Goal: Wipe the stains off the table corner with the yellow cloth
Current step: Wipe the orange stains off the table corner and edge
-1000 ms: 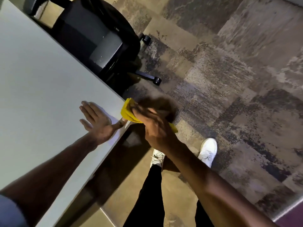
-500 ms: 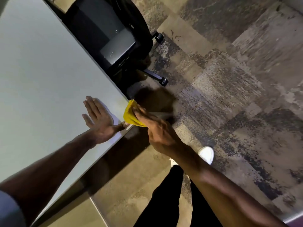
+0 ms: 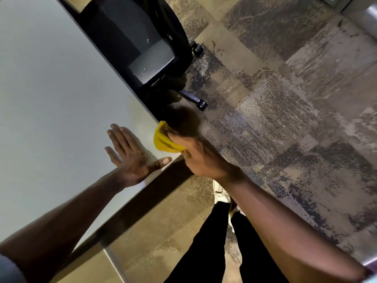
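Where the white bench [image 3: 61,94] comes to its near corner, the yellow cloth [image 3: 164,139] lies bunched on the very tip, partly overhanging the edge. The right hand [image 3: 201,157] is closed over the cloth from the floor side, fingers curled around it and pressing it against the corner; its fingertips are hidden in the folds. Stains on the surface cannot be made out. The left hand [image 3: 132,155] rests flat on the bench just beside the cloth, fingers spread and straight, thumb pointing toward the cloth along the near edge, holding nothing. A black office chair [image 3: 142,52] is tucked against the bench's far edge, its castors on the patterned carpet [image 3: 285,99]. Below the forearms, black trousers [image 3: 206,248] and a white shoe [image 3: 221,194] are visible.
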### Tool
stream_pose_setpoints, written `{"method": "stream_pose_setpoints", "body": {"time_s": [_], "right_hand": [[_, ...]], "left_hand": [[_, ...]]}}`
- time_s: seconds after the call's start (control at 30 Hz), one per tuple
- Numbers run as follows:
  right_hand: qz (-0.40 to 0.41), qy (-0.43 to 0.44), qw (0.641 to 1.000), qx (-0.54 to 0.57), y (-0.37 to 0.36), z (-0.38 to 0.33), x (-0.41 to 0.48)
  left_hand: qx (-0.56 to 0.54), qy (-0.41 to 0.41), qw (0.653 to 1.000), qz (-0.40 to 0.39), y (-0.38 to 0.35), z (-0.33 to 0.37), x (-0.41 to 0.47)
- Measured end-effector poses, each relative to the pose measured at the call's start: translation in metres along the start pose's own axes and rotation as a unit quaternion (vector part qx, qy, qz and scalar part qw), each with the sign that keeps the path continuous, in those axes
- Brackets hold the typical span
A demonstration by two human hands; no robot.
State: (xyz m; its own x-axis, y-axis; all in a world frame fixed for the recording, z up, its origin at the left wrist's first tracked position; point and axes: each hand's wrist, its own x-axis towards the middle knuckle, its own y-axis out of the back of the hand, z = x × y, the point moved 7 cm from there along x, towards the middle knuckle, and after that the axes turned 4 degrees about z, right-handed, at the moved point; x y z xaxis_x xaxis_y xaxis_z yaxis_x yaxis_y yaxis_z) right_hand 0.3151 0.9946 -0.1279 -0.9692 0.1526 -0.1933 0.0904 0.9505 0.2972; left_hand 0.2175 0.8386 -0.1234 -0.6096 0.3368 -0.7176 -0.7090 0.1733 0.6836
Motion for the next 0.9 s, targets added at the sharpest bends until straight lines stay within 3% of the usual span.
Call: {"method": "stream_pose_setpoints", "body": {"time_s": [0.17,0.47,0.73,0.9], "right_hand": [[-0.022,-0.033,0.999,-0.008,-0.008,-0.008,0.057],[-0.019,-0.014,1.0,0.017,0.004,0.007,-0.034],[-0.056,-0.005,0.998,-0.034,0.001,-0.002,0.06],[-0.056,0.005,0.998,-0.023,0.006,0.007,0.001]], "left_hand": [[0.008,0.013,1.0,-0.014,-0.003,-0.002,0.005],[0.031,0.008,0.999,-0.013,-0.006,-0.01,0.009],[0.049,0.06,0.997,-0.005,-0.003,-0.008,0.006],[0.055,0.062,0.996,-0.013,0.0,-0.002,0.003]]}}
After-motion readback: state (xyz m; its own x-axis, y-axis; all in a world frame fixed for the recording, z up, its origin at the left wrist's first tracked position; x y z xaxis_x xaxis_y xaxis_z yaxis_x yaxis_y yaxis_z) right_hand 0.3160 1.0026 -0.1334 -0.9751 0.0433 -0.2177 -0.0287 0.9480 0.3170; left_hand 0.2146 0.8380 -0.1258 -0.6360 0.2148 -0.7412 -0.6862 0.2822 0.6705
